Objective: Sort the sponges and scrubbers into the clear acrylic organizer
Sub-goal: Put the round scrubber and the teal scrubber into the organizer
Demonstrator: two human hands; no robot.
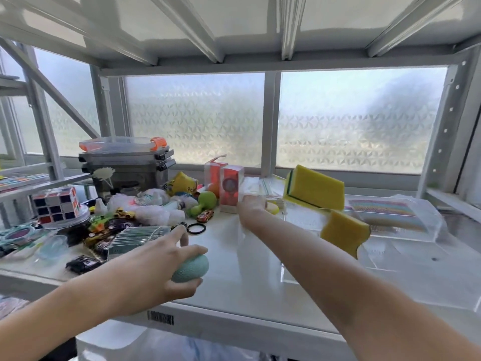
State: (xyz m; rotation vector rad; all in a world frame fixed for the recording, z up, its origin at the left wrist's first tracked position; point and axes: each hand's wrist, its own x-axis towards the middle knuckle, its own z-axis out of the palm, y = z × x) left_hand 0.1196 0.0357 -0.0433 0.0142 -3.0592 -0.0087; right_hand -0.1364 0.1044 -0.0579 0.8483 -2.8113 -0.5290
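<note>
My left hand (166, 259) is closed around a mint-green round scrubber (192, 267) just above the shelf's front. My right hand (251, 204) reaches farther back and grips a clear plastic bag (248, 187). To its right are two yellow sponges with green scouring sides. The upper sponge (316, 187) is tilted and the lower sponge (343, 231) sits below it, over the clear acrylic organizer (390, 246). Neither hand touches them, and I cannot tell whether they rest on anything. A rainbow-striped scrubber (385, 213) lies in the organizer's back part.
A heap of toys fills the left of the white shelf (234, 290): a puzzle cube (56, 204), toy cars, a green dumbbell (204, 203), stacked grey bins (127, 162) and red boxes (230, 187). Frosted windows stand behind, and a shelf board hangs low overhead.
</note>
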